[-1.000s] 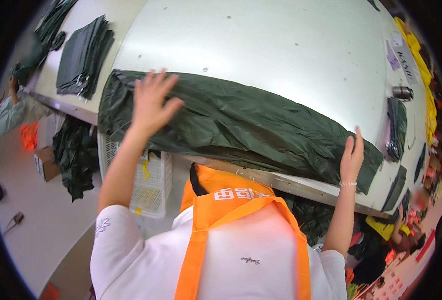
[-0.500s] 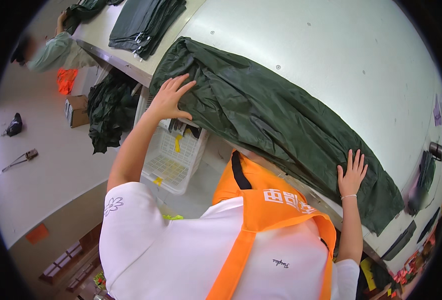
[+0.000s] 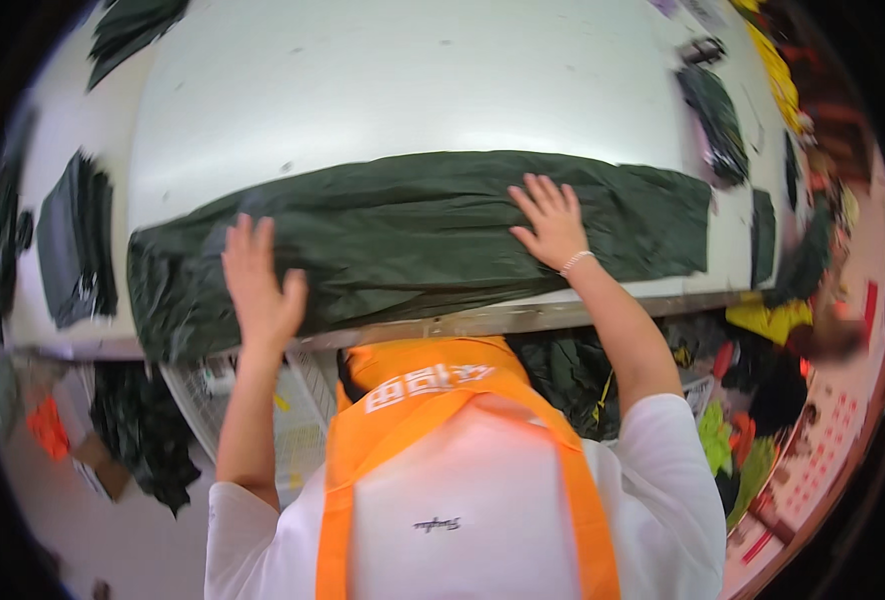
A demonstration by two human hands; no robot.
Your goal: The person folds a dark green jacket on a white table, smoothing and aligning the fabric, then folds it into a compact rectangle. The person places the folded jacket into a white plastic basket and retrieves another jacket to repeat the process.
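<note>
A long strip of dark green, thin, slightly shiny cloth [image 3: 393, 215], which looks like a folded garment, lies across the front of the white table [image 3: 363, 100]. Creases run along its length. My left hand [image 3: 266, 295] rests flat on its left part, fingers stretched and thumb apart. Right of the middle, my right hand [image 3: 553, 225] lies on the same cloth with its fingers spread and a thin bracelet at the wrist. Neither hand grips anything.
A stack of folded dark green garments [image 3: 75, 245] lies on the table at the left, with another pile [image 3: 133, 35] farther back. More dark bundles [image 3: 713, 125] are at the right. Below the edge are a white plastic basket [image 3: 298, 400] and hanging dark cloth [image 3: 143, 430].
The view has swung round, so the cloth now runs nearly level across it. My right hand has moved inward from near the cloth's right end. Both hands remain spread on the cloth.
</note>
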